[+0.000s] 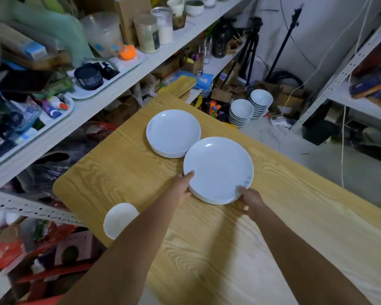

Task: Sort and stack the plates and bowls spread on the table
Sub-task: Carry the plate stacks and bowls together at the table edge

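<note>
Two stacks of white plates stand on the wooden table. The near stack is held from both sides: my left hand grips its left rim with the thumb on top, and my right hand grips its front right rim. Whether this stack rests on the table or is lifted a little cannot be told. The far stack sits just behind it, and their rims nearly touch. A single white bowl sits at the table's left edge, partly hidden by my left forearm.
Cluttered metal shelves run along the left of the table. Two stacks of white bowls stand on the floor beyond the table's far end, near tripods and cables. Another shelf unit stands at the right.
</note>
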A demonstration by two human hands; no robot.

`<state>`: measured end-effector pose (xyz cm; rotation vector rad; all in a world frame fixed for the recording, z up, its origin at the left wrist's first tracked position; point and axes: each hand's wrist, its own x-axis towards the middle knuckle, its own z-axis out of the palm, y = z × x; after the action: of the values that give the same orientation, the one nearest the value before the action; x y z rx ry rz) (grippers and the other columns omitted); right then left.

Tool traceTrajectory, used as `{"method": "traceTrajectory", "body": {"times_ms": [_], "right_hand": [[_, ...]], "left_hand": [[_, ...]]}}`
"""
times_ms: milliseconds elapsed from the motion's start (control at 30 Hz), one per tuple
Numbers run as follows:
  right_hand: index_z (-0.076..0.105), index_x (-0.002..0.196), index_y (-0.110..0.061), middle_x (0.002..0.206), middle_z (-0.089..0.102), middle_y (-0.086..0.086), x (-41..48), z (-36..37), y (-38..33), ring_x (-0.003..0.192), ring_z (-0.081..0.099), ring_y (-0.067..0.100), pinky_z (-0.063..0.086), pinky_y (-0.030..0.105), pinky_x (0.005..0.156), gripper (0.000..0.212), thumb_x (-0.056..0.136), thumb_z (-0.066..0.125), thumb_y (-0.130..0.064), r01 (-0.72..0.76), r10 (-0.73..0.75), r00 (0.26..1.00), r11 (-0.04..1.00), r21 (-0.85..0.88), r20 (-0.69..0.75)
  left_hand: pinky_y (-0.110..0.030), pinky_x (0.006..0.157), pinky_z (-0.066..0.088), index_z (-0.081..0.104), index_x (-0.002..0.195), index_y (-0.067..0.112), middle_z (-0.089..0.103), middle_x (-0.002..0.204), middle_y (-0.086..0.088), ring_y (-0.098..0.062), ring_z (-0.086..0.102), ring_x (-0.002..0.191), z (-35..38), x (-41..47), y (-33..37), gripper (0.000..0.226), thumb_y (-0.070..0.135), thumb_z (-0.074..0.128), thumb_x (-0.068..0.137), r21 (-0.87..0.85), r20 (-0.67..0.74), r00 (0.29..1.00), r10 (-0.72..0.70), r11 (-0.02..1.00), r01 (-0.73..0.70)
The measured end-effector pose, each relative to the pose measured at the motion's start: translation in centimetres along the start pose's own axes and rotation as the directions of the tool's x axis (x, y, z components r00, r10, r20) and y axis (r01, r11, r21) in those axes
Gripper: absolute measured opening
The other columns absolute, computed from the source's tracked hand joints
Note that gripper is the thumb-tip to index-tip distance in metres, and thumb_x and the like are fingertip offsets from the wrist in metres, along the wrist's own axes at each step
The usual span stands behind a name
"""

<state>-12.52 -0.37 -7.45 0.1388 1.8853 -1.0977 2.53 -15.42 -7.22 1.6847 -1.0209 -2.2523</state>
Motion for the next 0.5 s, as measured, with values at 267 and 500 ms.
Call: {"method": "traceTrajectory", "body": {"times_ms": [267,500], "right_hand": [[0.055,0.095,-0.006,0.069,0.047,0.004,-0.3,-0.1,-0.5,0.057,0.043,0.019,0.047,0.035,0.069,0.010,0.089,0.048,-0.010,-0.024,0.023,1.000,1.000,0.019,0.018],[0.053,0.106,-0.006,0.088,0.054,0.005,-0.8,-2.7,0.4,0.083,0.050,0.023,0.046,0.045,0.093,0.017,0.093,0.048,-0.014,-0.001,0.001,1.000,1.000,-0.030,0.010]], "left_hand": [[-0.048,0.100,0.046,0.036,0.142,0.014,0.045,0.143,-0.009,-0.032,0.045,0.130,0.3,0.1,-0.5,0.052,0.012,0.056,0.095,0.012,-0.027,0.999,-0.030,0.999,0.031],[-0.047,0.091,0.052,0.038,0.138,0.016,0.054,0.133,-0.012,-0.035,0.057,0.117,-0.1,-2.1,-1.9,0.066,-0.007,0.064,0.083,0.163,0.091,0.984,-0.152,0.977,0.136]]}}
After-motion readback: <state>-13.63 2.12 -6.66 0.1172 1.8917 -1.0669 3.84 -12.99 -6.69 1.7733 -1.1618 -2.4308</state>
